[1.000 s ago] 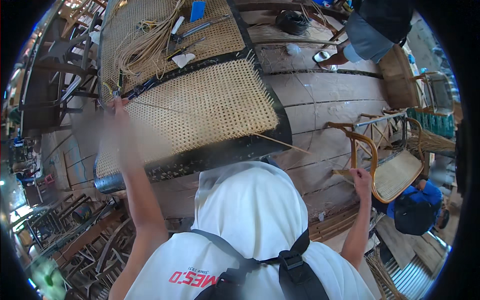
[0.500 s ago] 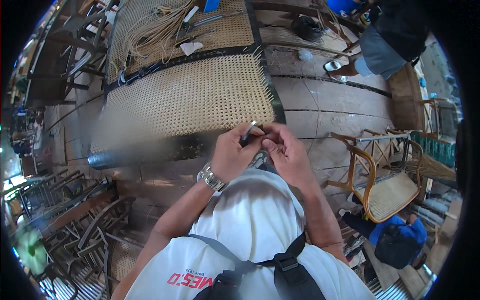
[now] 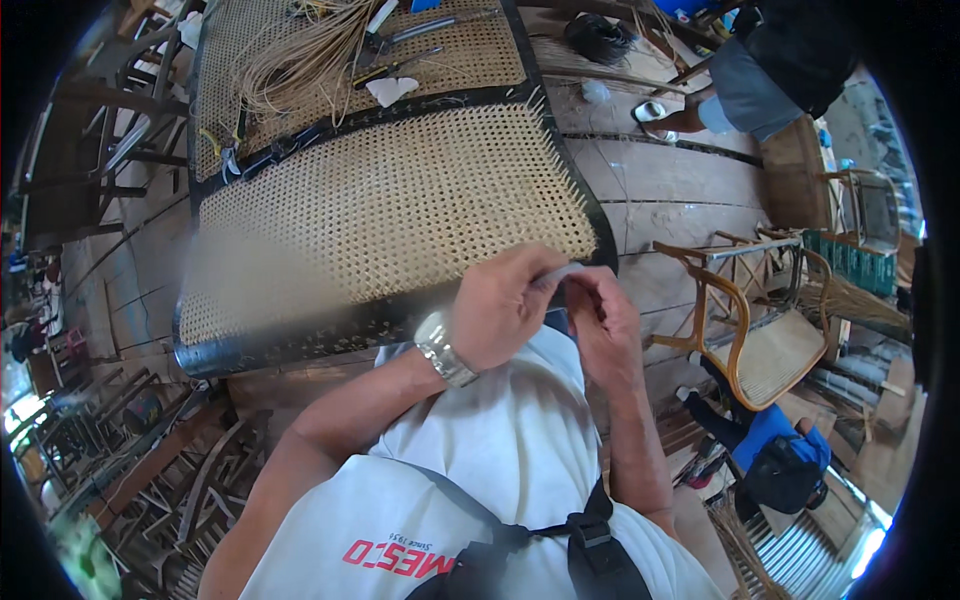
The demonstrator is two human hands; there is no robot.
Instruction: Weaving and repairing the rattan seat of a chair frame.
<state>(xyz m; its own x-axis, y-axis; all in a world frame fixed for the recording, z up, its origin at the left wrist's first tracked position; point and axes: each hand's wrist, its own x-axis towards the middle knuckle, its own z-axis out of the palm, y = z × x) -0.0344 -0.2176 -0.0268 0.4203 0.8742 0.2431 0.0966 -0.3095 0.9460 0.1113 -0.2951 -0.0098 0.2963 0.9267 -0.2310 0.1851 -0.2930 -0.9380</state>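
My left hand (image 3: 503, 308), with a metal-banded watch at its wrist, is closed in a pinch at the near right corner of a panel of woven cane webbing (image 3: 390, 195). Close beside it, my right hand (image 3: 606, 325) has its fingers curled and pressed together. Between the fingertips of both runs a small greyish strip (image 3: 562, 273), too blurred to name. The black frame (image 3: 350, 318) of the panel passes just behind my hands. Short cane ends stick out along the webbing's right edge.
On the panel's far part lie a bundle of cane strands (image 3: 310, 60), pliers (image 3: 230, 160) and a crumpled white scrap (image 3: 390, 90). A cane-seated chair (image 3: 745, 345) stands right, near a person in blue (image 3: 775, 455). Another person (image 3: 770, 85) is far right.
My hands have turned and the left moved slightly right. A shiny metal piece at the left fingers no longer shows; a greyish strip shows between the hands. The view has shifted.
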